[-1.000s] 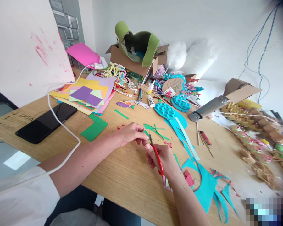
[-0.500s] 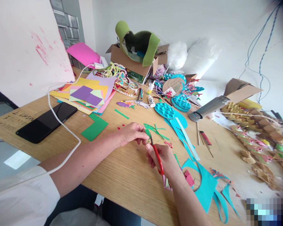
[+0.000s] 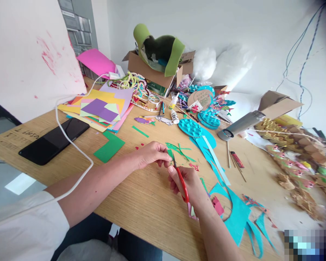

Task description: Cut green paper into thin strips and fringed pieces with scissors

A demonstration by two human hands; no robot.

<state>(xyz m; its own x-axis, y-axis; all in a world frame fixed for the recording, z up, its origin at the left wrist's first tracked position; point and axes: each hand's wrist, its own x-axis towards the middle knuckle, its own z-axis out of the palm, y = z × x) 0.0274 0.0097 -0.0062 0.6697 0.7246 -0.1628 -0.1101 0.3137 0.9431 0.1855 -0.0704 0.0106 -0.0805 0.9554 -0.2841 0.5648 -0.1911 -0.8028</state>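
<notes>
Since the frame a second ago, the small green piece (image 3: 170, 153) has turned a little more upright, while both hands keep almost the same place. We see it above the table (image 3: 141, 206), pinched between the thumb and fingers of the left hand (image 3: 153, 155), which is closed but for that thin hold. The right hand (image 3: 189, 181) is curled around the red handles of the scissors (image 3: 183, 183), whose blades point up at the right edge of the piece (we cannot tell how far apart they stand). Just behind the hands we note a loose heap of green strips (image 3: 188, 158); a single green strip (image 3: 140, 131) lies farther off to the left. Left of the left hand we find a notched green sheet (image 3: 112, 148), flat, with a black phone (image 3: 49, 145) beyond it. Blue scraps (image 3: 238, 210) lie right of the right forearm.
</notes>
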